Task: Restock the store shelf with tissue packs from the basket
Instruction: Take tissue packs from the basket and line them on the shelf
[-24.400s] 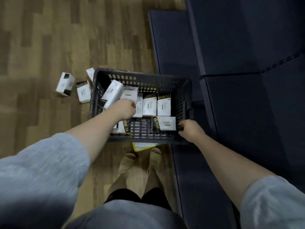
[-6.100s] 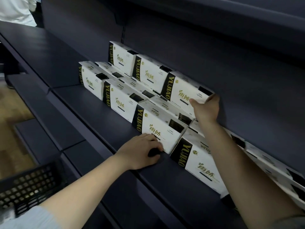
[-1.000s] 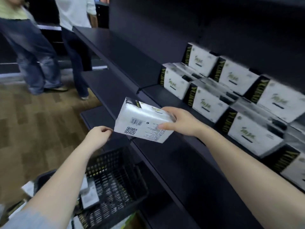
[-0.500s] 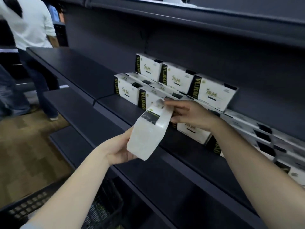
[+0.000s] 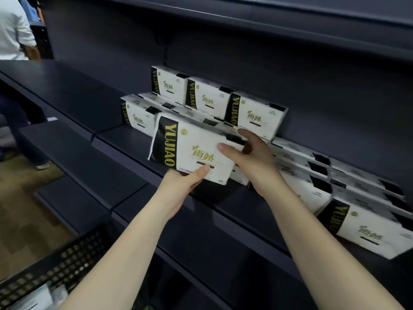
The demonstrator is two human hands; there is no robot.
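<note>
Both hands hold one white tissue pack (image 5: 192,148) with a black band and gold lettering, face toward me, just above the dark shelf (image 5: 125,142). My left hand (image 5: 181,186) grips its lower edge from below, thumb on the front. My right hand (image 5: 248,157) grips its right end, thumb on the front and fingers behind. Behind it stand stocked tissue packs (image 5: 254,113) in two tiers, with more packs (image 5: 366,229) running along the shelf to the right. The black basket (image 5: 55,271) sits at lower left with a pack partly visible inside.
A lower shelf (image 5: 85,166) juts out below the stocked one, and another shelf overhangs above. A person in a white shirt (image 5: 13,30) stands at the far left on the wooden floor (image 5: 20,231).
The held pack has turned from end-on to front-facing and moved up and right, closer to the stocked row. My left hand shifted to its lower edge; the view has swung right.
</note>
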